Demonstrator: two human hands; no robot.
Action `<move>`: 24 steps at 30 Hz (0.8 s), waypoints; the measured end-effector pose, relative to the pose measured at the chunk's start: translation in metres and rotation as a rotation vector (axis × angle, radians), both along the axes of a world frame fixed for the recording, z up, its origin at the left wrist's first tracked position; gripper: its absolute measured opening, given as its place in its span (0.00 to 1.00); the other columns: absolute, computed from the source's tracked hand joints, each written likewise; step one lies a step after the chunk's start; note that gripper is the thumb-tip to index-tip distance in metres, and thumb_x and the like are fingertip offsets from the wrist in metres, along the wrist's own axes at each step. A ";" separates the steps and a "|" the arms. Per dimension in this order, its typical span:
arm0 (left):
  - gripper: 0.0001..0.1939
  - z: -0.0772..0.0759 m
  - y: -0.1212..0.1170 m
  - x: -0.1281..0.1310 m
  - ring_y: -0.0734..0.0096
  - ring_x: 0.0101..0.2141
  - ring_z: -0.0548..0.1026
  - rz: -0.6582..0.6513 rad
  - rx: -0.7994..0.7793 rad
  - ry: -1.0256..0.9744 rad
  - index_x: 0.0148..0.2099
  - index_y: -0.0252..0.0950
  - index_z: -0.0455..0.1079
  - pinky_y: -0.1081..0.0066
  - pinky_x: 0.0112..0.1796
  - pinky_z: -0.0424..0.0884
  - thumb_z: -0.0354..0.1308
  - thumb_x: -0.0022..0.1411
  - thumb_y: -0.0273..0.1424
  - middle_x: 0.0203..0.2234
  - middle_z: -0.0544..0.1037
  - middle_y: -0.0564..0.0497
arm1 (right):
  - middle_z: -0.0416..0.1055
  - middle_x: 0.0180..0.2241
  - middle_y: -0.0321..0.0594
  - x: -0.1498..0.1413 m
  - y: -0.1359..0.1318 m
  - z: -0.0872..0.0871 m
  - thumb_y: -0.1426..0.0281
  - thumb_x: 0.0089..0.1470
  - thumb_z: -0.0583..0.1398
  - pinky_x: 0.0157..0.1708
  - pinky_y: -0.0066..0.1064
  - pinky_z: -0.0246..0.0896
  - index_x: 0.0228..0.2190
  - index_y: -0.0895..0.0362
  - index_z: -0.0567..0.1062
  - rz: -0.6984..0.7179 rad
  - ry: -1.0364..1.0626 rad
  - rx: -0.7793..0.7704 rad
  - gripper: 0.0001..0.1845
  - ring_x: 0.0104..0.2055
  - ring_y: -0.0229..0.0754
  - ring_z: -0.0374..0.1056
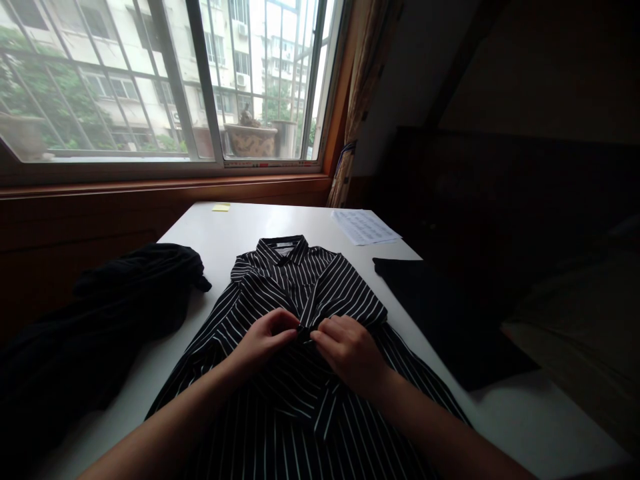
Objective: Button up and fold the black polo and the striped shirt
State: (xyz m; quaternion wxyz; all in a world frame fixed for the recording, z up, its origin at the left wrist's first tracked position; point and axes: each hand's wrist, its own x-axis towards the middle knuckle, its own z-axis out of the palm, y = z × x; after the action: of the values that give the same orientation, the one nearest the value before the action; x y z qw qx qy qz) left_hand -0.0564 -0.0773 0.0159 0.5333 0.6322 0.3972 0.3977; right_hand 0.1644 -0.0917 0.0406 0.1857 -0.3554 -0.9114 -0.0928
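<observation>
A black shirt dress (pixel 345 287) with white stripes lies face up on the white table, its collar toward the window and its skirt toward me. Both sleeves are folded in across the front. My left hand (pixel 267 337) pinches a small dark part of the dress at the middle of the chest, thumb and forefinger together. Close beside it, my right hand (pixel 347 347) is closed on the same part, fingers curled. Whether that part is a cuff or another edge is hard to make out. Below the hands, a striped fabric end (pixel 326 410) lies loose on the skirt.
Dark bunched clothing (pixel 145 287) lies at the table's left edge. A flat black cloth (pixel 440 313) lies on the right. At the far side of the white table (pixel 235 227) are a yellow sticky note (pixel 221 207) and printed sheets (pixel 366 227), below a barred window (pixel 210 87).
</observation>
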 end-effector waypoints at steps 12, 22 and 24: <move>0.12 -0.002 0.001 -0.001 0.64 0.41 0.75 0.033 0.005 -0.014 0.44 0.35 0.73 0.66 0.44 0.71 0.62 0.61 0.36 0.38 0.77 0.49 | 0.71 0.32 0.39 -0.008 0.010 -0.014 0.72 0.65 0.54 0.40 0.36 0.54 0.36 0.54 0.76 0.093 0.093 -0.030 0.10 0.35 0.42 0.63; 0.09 0.001 -0.001 0.001 0.65 0.41 0.75 0.022 0.036 0.030 0.44 0.36 0.73 0.67 0.45 0.71 0.60 0.62 0.33 0.38 0.78 0.49 | 0.73 0.34 0.40 -0.003 0.011 -0.022 0.71 0.66 0.54 0.41 0.36 0.57 0.39 0.54 0.75 0.087 0.217 -0.084 0.09 0.37 0.42 0.66; 0.09 0.001 -0.002 0.002 0.65 0.41 0.76 0.018 0.050 0.044 0.44 0.36 0.73 0.67 0.44 0.71 0.60 0.62 0.33 0.38 0.78 0.49 | 0.73 0.33 0.39 -0.002 0.011 -0.022 0.71 0.66 0.54 0.41 0.36 0.57 0.39 0.54 0.75 0.088 0.221 -0.086 0.09 0.37 0.42 0.66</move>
State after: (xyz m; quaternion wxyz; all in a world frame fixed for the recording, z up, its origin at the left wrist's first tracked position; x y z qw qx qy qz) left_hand -0.0548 -0.0788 0.0168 0.5048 0.6502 0.4047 0.3983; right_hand 0.1623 -0.0806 0.0191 0.2737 -0.3305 -0.9032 -0.0057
